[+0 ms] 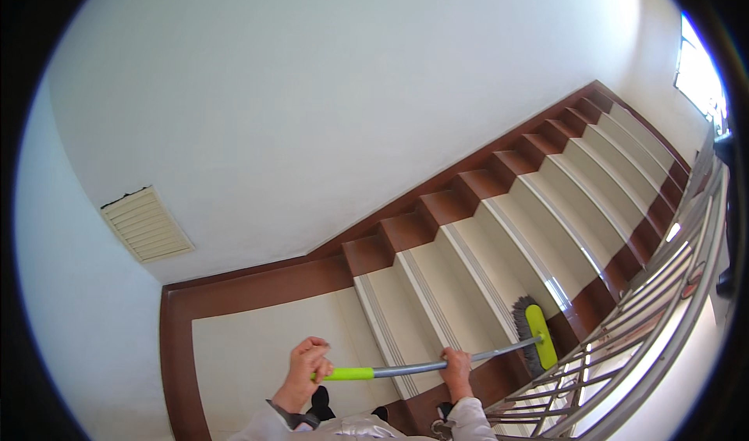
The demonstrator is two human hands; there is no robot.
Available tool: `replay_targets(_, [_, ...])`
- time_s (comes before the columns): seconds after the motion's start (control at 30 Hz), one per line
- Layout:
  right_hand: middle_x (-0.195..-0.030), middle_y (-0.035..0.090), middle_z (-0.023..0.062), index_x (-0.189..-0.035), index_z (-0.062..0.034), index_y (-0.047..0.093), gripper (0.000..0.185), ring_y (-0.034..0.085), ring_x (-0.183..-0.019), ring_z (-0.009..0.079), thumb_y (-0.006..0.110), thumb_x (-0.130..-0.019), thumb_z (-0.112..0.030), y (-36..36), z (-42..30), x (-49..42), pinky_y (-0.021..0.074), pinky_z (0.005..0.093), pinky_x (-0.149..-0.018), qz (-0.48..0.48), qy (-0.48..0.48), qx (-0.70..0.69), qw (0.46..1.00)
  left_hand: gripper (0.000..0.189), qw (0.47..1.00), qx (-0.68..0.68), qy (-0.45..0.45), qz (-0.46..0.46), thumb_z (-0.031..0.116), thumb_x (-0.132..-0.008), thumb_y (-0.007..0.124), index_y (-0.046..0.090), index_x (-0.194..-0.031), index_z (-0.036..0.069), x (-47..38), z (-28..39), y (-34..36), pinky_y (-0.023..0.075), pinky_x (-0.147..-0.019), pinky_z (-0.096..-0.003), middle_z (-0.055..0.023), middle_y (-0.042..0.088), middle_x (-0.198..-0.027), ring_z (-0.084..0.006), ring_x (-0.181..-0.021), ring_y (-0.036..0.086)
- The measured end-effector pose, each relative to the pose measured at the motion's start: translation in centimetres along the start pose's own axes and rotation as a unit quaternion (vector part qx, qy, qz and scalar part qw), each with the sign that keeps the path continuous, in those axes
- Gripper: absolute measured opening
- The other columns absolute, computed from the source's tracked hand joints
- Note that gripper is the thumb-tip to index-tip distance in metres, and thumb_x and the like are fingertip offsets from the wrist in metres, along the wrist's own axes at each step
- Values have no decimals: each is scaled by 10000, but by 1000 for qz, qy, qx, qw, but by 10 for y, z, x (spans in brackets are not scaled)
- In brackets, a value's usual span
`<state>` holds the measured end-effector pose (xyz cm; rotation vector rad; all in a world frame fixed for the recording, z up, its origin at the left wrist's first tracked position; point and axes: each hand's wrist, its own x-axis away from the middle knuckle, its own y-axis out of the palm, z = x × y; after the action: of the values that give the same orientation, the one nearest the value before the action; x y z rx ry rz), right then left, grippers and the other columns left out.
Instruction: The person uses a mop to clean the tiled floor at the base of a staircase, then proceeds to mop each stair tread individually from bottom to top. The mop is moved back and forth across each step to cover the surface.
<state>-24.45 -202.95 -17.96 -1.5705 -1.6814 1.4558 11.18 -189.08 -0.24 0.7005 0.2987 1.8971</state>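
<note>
A push broom with a grey metal handle (411,369) and a lime-green end grip (354,374) slants across the lower steps. My left hand (305,366) is at the tip of the green grip, lower fingers curled round it and the upper ones partly lifted. Farther along, my right hand (456,369) wraps the grey shaft. The lime-green broom head (540,337), with dark grey bristles (526,324), rests on the stairs near the railing side. Its bristles face the step surface and partly hide the brown border there.
Beige stairs (462,289) with brown borders run toward the upper right from a tiled landing (263,347). A metal railing (638,336) bounds the right side. A white wall (327,119) with a louvred vent (147,226) stands opposite. My dark shoe (320,404) is on the landing.
</note>
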Motion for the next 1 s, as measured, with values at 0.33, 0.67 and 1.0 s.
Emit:
replay_targets(0.33, [-677,634,46,-783,-157,592,213,638,-697,287,730,-642,-78,55,-100,-62,419,439,-675,-66,-85,-39,993,55,976,64,144,151,97,-883,601,591,-936,92,23,51,-78,359,-413,-304,45,297,-459,-108,-312,282])
replay_targets(0.67, [-696,618,77,-803,-144,580,171,624,-763,295,671,-701,-42,52,-99,-75,418,436,-750,-31,-84,-87,992,33,978,58,155,125,123,-912,582,568,-935,105,11,59,-69,293,-388,-279,55,276,-469,-94,-296,229])
replay_targets(1.0, [-677,632,91,-766,-153,608,166,620,-717,314,696,-669,-51,3,7,-7,400,444,-733,-16,22,23,999,35,999,11,-12,33,78,-898,593,588,-930,90,-15,-9,5,389,-474,-315,29,315,-475,-119,-315,290])
